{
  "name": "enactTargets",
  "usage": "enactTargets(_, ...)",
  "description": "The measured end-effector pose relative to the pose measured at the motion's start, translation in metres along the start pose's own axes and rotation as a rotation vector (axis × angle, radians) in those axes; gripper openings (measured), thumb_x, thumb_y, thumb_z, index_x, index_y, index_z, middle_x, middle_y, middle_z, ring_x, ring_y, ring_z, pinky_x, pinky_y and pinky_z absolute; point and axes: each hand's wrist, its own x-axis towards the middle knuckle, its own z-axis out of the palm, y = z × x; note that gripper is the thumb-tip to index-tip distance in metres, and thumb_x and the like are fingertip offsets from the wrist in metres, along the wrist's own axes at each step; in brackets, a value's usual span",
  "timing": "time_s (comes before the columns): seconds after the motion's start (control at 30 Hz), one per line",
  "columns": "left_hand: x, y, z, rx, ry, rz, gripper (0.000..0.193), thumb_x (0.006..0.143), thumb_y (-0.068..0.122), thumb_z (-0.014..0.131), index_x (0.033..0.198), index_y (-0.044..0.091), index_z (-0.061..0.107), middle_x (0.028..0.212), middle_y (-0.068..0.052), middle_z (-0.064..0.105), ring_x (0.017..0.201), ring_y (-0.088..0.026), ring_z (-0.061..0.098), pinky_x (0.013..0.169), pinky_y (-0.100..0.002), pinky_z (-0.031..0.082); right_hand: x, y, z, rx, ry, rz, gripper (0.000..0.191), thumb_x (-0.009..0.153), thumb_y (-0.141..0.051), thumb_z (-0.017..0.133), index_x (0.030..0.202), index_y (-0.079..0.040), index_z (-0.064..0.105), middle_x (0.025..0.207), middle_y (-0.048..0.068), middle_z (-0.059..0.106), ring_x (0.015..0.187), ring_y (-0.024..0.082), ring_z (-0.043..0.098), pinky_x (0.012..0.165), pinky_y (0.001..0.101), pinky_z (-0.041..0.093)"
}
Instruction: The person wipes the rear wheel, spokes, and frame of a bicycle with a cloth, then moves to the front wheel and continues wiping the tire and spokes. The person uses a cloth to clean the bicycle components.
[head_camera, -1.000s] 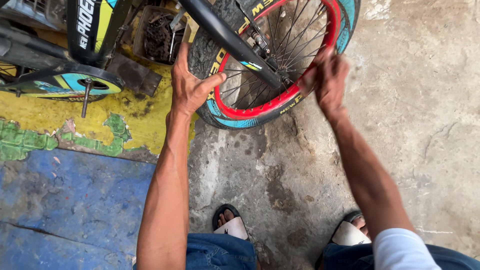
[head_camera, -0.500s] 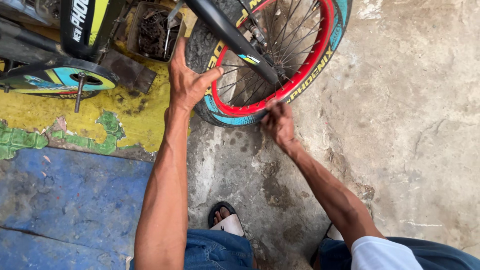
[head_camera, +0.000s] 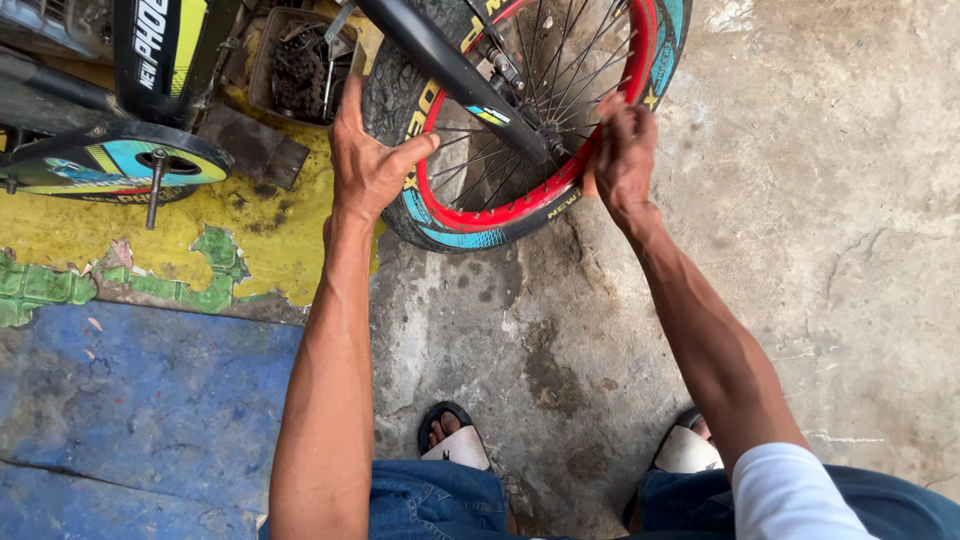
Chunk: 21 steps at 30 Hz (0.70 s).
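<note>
A bicycle wheel with a red rim (head_camera: 500, 212), black spokes and a black tyre (head_camera: 455, 236) with blue and yellow markings stands on the concrete floor at top centre. My left hand (head_camera: 368, 160) grips the tyre's left side, thumb toward the rim. My right hand (head_camera: 622, 150) clasps the lower right of the tyre and rim, fingers curled over it. A black frame tube (head_camera: 450, 62) crosses in front of the wheel.
At top left are a black and yellow frame part (head_camera: 160, 45), a chain guard (head_camera: 110, 165) and a box of oily chain parts (head_camera: 300, 70). Peeling yellow, green and blue floor paint (head_camera: 150, 370) lies left. My sandalled feet (head_camera: 455, 440) are below.
My right hand dropped from the tyre's right side to its bottom, then came back up to the lower right. My left hand kept its hold on the left side.
</note>
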Motion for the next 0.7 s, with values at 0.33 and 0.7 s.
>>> enactTargets(0.33,-0.002,0.007,0.000,-0.069,-0.040,0.034,0.062,0.081,0.014,0.080,0.132,-0.008,0.054,0.119,-0.014,0.069,0.106,-0.025,0.071,0.099,-0.036,0.057,-0.058,-0.056,0.019,0.706,-0.228,0.756,0.020,0.113,-0.002,0.047,0.130,0.002,0.058,0.112,0.025,0.053,0.088,0.038,0.050,0.071,0.0478,0.052)
enactTargets(0.7,-0.008,0.005,0.000,0.034,-0.002,-0.037,0.053,0.079,0.012,0.080,0.123,-0.002,0.053,0.107,-0.010,0.070,0.092,-0.022,0.069,0.087,-0.038,0.057,-0.088,-0.096,0.037,1.102,0.078,0.874,0.016,0.100,0.005,0.055,0.111,-0.004,0.063,0.109,0.016,0.061,0.096,0.025,0.059,0.081,0.0362,0.049)
